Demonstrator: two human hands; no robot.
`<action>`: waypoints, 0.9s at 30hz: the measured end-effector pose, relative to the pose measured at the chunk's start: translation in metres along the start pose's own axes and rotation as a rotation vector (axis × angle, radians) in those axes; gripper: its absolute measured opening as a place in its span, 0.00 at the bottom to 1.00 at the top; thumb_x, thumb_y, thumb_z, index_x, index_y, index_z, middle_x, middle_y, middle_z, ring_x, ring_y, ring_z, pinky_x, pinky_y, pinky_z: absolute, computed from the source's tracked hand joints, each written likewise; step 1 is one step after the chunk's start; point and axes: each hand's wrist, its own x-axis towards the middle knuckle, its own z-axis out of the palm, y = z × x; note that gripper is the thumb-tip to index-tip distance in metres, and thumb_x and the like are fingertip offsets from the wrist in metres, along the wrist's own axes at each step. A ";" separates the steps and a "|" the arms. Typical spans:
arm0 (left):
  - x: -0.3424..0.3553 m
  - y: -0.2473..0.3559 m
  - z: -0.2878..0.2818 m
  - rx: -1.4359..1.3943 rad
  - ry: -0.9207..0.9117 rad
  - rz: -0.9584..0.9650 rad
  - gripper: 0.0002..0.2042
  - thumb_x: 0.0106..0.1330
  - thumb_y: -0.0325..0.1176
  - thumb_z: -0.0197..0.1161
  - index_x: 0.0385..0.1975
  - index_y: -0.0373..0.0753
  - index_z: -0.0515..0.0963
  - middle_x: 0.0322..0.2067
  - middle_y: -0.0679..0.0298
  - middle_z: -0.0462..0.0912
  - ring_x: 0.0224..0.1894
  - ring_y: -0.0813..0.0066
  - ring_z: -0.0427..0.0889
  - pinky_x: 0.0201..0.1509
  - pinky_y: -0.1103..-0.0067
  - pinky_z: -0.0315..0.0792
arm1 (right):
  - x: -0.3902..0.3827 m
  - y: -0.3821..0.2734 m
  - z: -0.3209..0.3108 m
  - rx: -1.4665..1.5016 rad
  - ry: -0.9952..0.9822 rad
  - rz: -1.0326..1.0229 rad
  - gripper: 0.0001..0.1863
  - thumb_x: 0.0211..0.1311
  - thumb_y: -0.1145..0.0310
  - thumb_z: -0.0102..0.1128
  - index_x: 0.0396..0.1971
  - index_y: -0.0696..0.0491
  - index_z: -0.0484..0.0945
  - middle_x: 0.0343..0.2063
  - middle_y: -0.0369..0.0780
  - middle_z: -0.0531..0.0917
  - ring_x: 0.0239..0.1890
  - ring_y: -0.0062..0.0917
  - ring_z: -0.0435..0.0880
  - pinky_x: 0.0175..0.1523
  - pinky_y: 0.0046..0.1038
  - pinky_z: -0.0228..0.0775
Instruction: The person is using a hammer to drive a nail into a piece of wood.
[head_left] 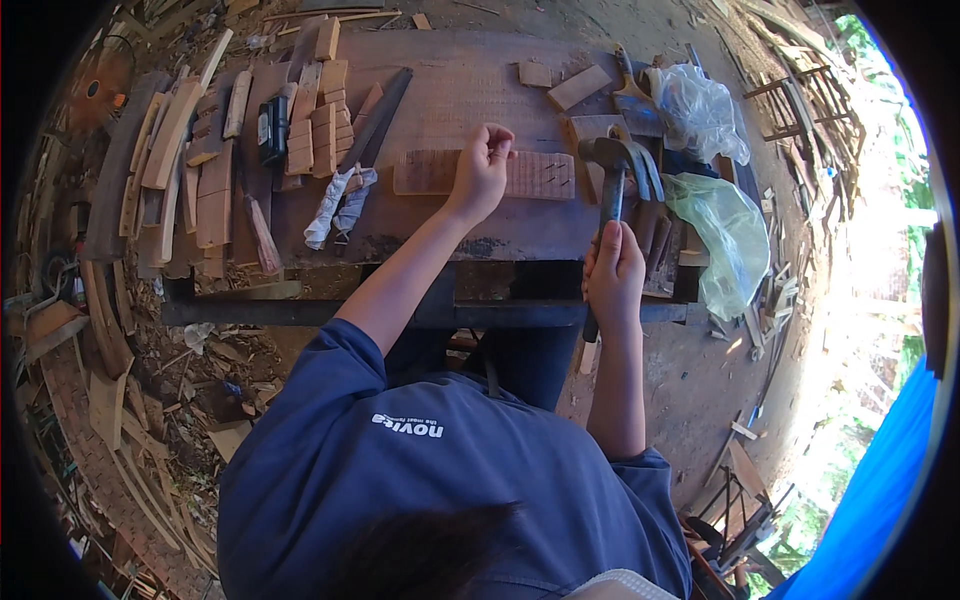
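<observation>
My left hand [482, 170] is curled over a flat reddish wooden board [538, 176] lying across the bench, thumb and fingers pinched together; anything between them is too small to make out. Several thin dark nails or marks [560, 175] show at the board's right end. My right hand [612, 270] grips the handle of a claw hammer [620, 156], held upright with its head just right of the board. A wooden bench top [430, 95] lies beneath the board. To the left rest a long dark blade [382, 110] and two cloth-wrapped bundles [330, 210].
Stacked wood pieces [210, 150] and a black device [272, 130] fill the bench's left side. Small blocks [580, 87], a brush [628, 90], a clear bag [700, 110] and a greenish bag [722, 240] crowd the right. Scrap wood litters the floor; a fan [105, 85] stands upper left.
</observation>
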 end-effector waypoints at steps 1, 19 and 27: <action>0.001 0.000 -0.002 -0.003 0.003 0.001 0.03 0.74 0.27 0.51 0.40 0.36 0.71 0.37 0.66 0.75 0.36 0.80 0.75 0.45 0.82 0.72 | 0.001 0.004 0.002 -0.004 -0.001 -0.002 0.20 0.77 0.56 0.42 0.27 0.55 0.68 0.15 0.31 0.68 0.17 0.12 0.66 0.22 0.20 0.57; 0.006 -0.004 0.001 -0.173 0.020 -0.088 0.08 0.71 0.18 0.45 0.43 0.37 0.70 0.41 0.66 0.74 0.42 0.80 0.74 0.52 0.81 0.71 | 0.006 0.039 0.016 -0.335 -0.009 -0.015 0.23 0.77 0.55 0.41 0.29 0.60 0.71 0.17 0.43 0.73 0.20 0.29 0.72 0.30 0.32 0.64; 0.006 0.001 0.000 -0.202 0.013 -0.134 0.09 0.70 0.17 0.44 0.43 0.36 0.69 0.41 0.65 0.74 0.44 0.80 0.74 0.54 0.81 0.71 | 0.024 0.038 0.017 -0.338 0.049 -0.157 0.23 0.75 0.48 0.42 0.30 0.53 0.69 0.13 0.30 0.66 0.10 0.14 0.65 0.14 0.19 0.56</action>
